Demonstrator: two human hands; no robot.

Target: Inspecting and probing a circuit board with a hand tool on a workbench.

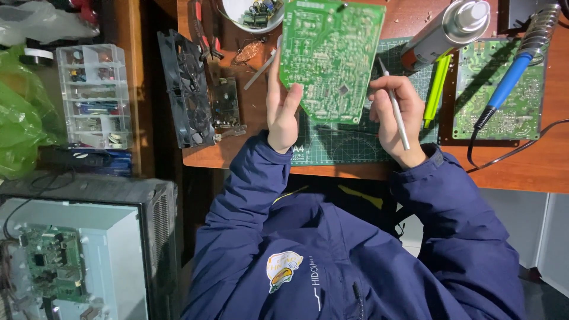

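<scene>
Left hand point(282, 112) clamps green circuit board point(329, 56) by its lower edge, upright over the cutting mat point(355, 145) — stiff, light, fragile; hold by edges. Right hand point(396, 112) fingers closed around thin metal tool point(394, 102).

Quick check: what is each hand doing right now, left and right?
Left hand: closed on the edge of the green circuit board, holding it up.
Right hand: closed around a thin silver tool.
</scene>
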